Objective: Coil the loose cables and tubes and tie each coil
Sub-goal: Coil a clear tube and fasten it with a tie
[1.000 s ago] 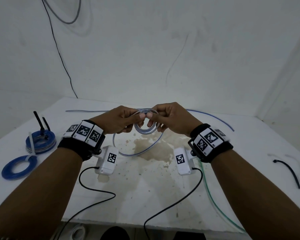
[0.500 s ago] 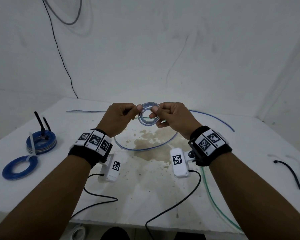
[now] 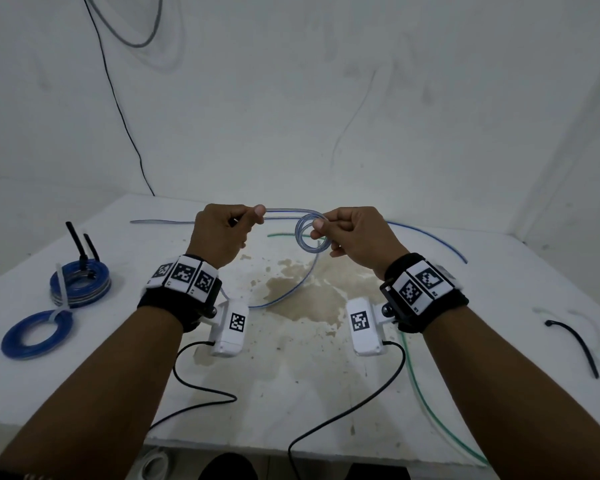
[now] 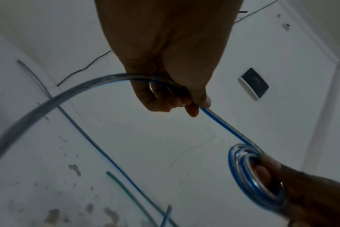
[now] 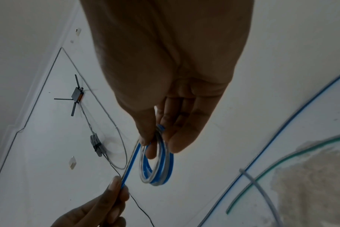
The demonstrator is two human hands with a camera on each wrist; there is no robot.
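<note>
From the head view, both hands are raised above the white table (image 3: 84,393). The right hand (image 3: 355,237) pinches a small coil (image 3: 307,237) of clear tube with a blue stripe between thumb and fingers, held in the air over the table's far middle. The left hand (image 3: 222,233) is curled, its thumb and forefinger pinching the straight run of the same tube (image 3: 281,211) just left of the coil. The rest of the tube sags to the table and loops across a brown stain (image 3: 305,296). A green tube (image 3: 426,403) runs off toward the near right edge. At the far left lie two tied blue coils (image 3: 35,332), one of them a stack with black ties sticking up. A black tie (image 3: 575,344) lies at the right, well apart.

From the left wrist, the left hand (image 4: 171,69) grips the tube (image 4: 223,127) with curled fingers, and the tube arcs away to the left behind it. Lower right, the right hand (image 4: 301,192) has fingers through the coil (image 4: 248,176).

From the right wrist, the right hand (image 5: 171,76) holds the coil (image 5: 157,167) of several turns, one finger inside the ring and the thumb pressing outside. The left hand (image 5: 103,207) pinches the tube (image 5: 130,165) at lower left. The green tube (image 5: 281,165) lies on the table to the right.
</note>
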